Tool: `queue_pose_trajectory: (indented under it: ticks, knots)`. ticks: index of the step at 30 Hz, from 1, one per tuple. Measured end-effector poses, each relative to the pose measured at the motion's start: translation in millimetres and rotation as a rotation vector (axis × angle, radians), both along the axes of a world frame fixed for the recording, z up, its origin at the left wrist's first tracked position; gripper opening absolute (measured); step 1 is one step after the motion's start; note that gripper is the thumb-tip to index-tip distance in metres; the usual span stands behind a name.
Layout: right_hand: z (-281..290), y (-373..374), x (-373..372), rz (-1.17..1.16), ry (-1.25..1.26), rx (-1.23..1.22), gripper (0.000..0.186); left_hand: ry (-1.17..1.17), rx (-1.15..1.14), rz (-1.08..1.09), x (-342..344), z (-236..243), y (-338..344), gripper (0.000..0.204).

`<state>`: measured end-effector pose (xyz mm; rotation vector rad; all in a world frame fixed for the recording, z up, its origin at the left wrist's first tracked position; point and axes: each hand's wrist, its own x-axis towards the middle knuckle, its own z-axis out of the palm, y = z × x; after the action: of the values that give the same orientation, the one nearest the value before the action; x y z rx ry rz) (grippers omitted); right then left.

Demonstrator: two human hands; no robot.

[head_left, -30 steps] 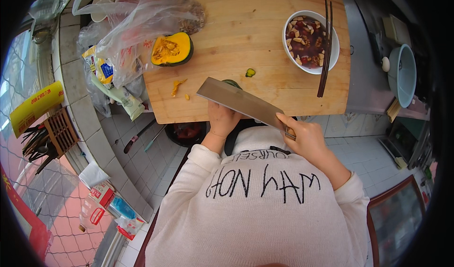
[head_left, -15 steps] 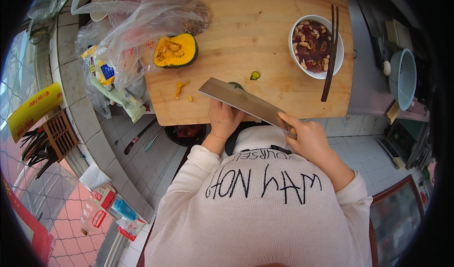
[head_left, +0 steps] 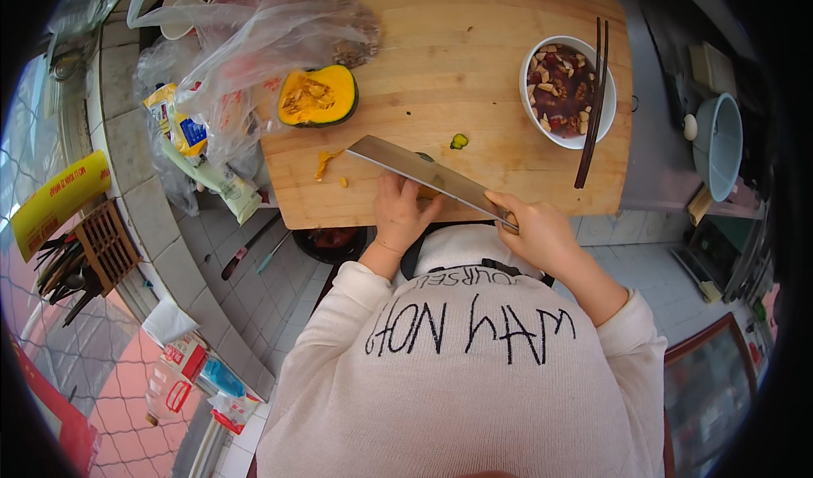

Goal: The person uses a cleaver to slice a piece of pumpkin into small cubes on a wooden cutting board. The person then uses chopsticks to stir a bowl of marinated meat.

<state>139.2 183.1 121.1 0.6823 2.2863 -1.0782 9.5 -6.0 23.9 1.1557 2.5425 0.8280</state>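
Right hand (head_left: pixel 535 231) has its fingers wrapped around a cleaver handle, lol, while the left hand (head_left: pixel 402 214) sits by the near edge of the board, just beside the blade. Fingertips are partly hidden, so can't tell if that left one is gripping anything.

Biggest thing here is the wooden board (head_left: pixel 474 63). Clear plastic bag (head_left: pixel 246 63) next, a crumpled heap over the far left corner and left edge. White bowl (head_left: pixel 559 143) stands near the right edge, full of dark reddish liquid with pale chunks. Then the cleaver (head_left: pixel 406 163), slanting over the near edge with its front end pointing left. Half a pumpkin (head_left: pixel 318 95) lies near the left edge, orange cut face showing. Dark chopsticks (head_left: pixel 586 158) lie across the bowl's right side, ends toward the near right corner. Some dark green piece (head_left: pixel 426 157) peeks out past the blade, mostly covered. Smallest stuff: stringy orange scrap (head_left: pixel 323 163) toward the near left corner, green-and-yellow scrap (head_left: pixel 459 142) beyond the blade, and a tiny orange bit (head_left: pixel 343 182) by the left hand.
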Motion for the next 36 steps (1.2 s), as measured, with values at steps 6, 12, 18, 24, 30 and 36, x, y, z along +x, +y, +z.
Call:
queue_pose_trajectory:
  ticks: [6,12,18,24,30,36]
  knots:
    - [-28,-9,-13,-0.076,0.037,-0.037,0.043,0.03,0.092,-0.07,-5,0,1,0.047]
    - [-39,-1,2,-0.184,0.144,-0.12,0.045,-0.038,0.193,-0.307,-24,-1,3,0.044]
    - [-11,-6,31,-0.206,0.19,-0.056,0.048,-0.101,0.101,-0.236,-22,9,3,0.046]
    - [12,1,35,-0.079,0.164,0.013,0.049,-0.125,-0.056,-0.281,-26,-5,-8,0.045]
    - [15,2,28,-0.024,0.173,0.048,0.049,-0.27,-0.143,-0.295,-34,3,-4,0.035]
    - [20,12,11,0.013,0.098,0.037,0.047,-0.311,-0.097,-0.269,-35,-9,-7,0.043]
